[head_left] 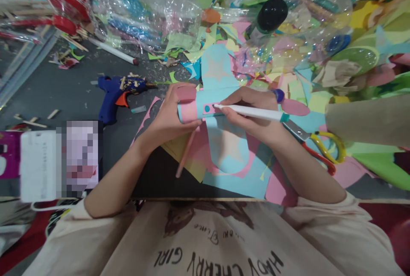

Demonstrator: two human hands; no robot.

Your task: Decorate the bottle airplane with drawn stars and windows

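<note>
A paper model plane (205, 97) lies in front of me, with a rolled light-blue and pink body. Its two rounded blue wings carry pale star shapes. My left hand (171, 111) is wrapped round the pink end of the body. A white marker (256, 112) with a green end is gripped in my right hand (248, 105). Its tip is at a small pink strip (209, 108) on the body, beside a dark teal dot. Whether the tip touches the paper I cannot tell.
A blue glue gun (112, 92) lies left, near another white marker (117, 52). Scissors (315, 143) with red and yellow handles sit by my right forearm. Paper scraps (307, 84) and clear plastic bottles (153, 7) crowd the back and right. A white device (38, 165) stands front left.
</note>
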